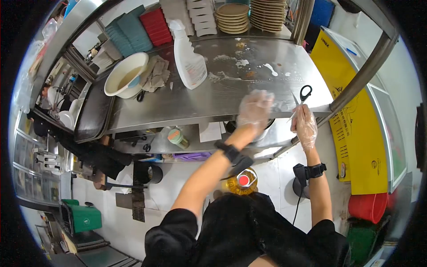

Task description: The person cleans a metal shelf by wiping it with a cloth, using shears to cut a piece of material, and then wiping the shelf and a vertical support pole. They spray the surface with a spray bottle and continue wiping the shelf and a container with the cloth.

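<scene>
My right hand (305, 127), in a clear plastic glove, is closed round black-handled scissors (305, 94) at the right front edge of the steel table (147, 109). One handle loop points away from me. My left hand (255, 109), gloved too, is blurred by motion over the table's front edge, and its fingers cannot be made out. White foam and small brown spots mark the tabletop beyond my hands. A white spray bottle (188, 62) stands to the left of them, near a crumpled grey cloth (155, 74).
A cream basin (126, 74) and a dark tray (94, 109) lie at the left. Stacked plates (232, 18) line the back. Below are a lidded jar (178, 138) and an oil bottle (242, 181). A yellow freezer (356, 120) stands right.
</scene>
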`<state>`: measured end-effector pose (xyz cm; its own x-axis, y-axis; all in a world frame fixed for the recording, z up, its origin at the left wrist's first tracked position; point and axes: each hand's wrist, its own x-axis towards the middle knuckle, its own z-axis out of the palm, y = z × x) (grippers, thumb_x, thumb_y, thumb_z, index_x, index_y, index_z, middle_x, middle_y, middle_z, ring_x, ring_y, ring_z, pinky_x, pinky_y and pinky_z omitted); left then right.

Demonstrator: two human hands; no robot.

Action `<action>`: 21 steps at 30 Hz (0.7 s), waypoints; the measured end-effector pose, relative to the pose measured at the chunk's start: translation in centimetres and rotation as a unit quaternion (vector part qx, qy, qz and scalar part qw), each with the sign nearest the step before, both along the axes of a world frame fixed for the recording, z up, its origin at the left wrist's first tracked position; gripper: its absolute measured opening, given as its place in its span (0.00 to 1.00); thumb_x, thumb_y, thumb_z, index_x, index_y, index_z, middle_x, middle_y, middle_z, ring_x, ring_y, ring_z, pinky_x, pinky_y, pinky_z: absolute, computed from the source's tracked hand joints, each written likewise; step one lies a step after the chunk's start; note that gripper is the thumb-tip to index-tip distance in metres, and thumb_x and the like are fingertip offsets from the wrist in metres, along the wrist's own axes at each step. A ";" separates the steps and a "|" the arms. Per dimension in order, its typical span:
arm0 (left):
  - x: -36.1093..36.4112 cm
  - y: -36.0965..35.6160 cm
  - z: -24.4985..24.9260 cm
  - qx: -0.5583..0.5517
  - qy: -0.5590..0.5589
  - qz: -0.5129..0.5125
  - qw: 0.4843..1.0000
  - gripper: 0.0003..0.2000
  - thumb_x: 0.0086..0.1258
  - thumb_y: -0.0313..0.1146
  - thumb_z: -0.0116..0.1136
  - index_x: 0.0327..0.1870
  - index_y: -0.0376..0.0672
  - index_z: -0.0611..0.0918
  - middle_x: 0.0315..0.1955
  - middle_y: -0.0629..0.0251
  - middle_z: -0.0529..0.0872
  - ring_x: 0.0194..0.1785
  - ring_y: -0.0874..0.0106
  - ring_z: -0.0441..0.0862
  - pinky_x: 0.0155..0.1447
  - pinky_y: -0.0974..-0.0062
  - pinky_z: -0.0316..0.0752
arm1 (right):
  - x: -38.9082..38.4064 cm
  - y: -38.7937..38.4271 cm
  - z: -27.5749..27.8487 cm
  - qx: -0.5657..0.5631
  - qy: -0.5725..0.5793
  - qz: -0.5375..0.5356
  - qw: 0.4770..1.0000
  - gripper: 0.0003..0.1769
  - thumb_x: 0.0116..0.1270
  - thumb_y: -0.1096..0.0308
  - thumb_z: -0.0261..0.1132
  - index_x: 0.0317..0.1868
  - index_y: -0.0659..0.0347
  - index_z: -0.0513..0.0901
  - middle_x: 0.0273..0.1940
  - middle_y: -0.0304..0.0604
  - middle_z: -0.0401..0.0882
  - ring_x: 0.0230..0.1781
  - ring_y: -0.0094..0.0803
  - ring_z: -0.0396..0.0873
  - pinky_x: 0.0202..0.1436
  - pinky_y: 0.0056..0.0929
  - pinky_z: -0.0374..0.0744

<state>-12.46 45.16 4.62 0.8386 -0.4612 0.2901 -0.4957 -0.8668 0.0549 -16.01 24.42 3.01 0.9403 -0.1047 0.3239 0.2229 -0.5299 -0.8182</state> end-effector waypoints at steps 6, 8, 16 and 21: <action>1.9 -5.1 0.4 -0.030 0.018 -0.015 0.999 0.24 0.74 0.37 0.45 0.71 0.53 0.72 0.72 0.57 0.69 0.75 0.58 0.66 0.75 0.59 0.63 | -1.9 -1.5 2.2 -0.089 0.026 -0.026 0.995 0.09 0.73 0.68 0.57 0.46 0.65 0.77 0.32 0.44 0.78 0.32 0.35 0.76 0.38 0.35 0.76; 2.0 -1.6 0.7 -0.060 0.004 -0.017 0.998 0.22 0.73 0.40 0.48 0.68 0.52 0.75 0.70 0.57 0.73 0.71 0.57 0.72 0.69 0.55 0.69 | -2.7 -1.9 3.1 -0.022 0.126 -0.058 0.990 0.09 0.73 0.70 0.58 0.47 0.66 0.78 0.39 0.44 0.79 0.32 0.38 0.76 0.42 0.39 0.77; 1.2 11.0 0.6 0.015 0.000 0.153 0.988 0.21 0.76 0.35 0.48 0.70 0.50 0.71 0.67 0.61 0.73 0.69 0.58 0.71 0.73 0.64 0.68 | -1.3 -1.0 1.0 -0.108 0.028 -0.062 0.992 0.15 0.76 0.58 0.55 0.45 0.61 0.80 0.24 0.46 0.79 0.20 0.40 0.79 0.33 0.40 0.79; 1.2 9.4 0.6 0.014 -0.004 0.058 0.998 0.22 0.77 0.37 0.48 0.71 0.51 0.71 0.68 0.64 0.73 0.72 0.61 0.68 0.74 0.65 0.66 | 2.6 6.5 4.3 -0.192 -0.007 0.040 0.981 0.13 0.75 0.56 0.55 0.44 0.58 0.76 0.34 0.58 0.82 0.36 0.60 0.80 0.39 0.54 0.75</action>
<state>-11.22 54.52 5.26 0.8842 -0.3691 0.2862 -0.3923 -0.9195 0.0261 -13.38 30.94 7.34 0.9354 0.1018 0.3386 0.2868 -0.7786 -0.5581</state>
